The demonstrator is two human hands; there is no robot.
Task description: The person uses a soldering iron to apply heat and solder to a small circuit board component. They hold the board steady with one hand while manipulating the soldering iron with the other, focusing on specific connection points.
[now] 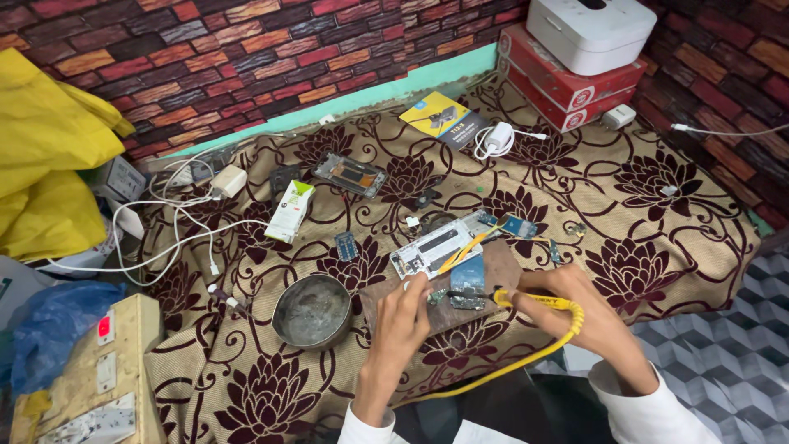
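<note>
Metal bowl (312, 311): sitting just left of us; elbow could be knocking it.
Left hand (404, 316): fingers curled, pinning small circuit board (467, 296) on wooden block (485, 271); it could be slipping.
Right hand (579, 308): closed round yellow soldering iron (538, 301), tip on board; we're risking burnt fingertips, cable (493, 374) snagging.

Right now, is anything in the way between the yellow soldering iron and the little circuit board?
Nothing visible. The right hand holds the yellow-handled soldering iron, its tip right at the small circuit board on the brown wooden block. The left hand steadies the board's other side.
</note>
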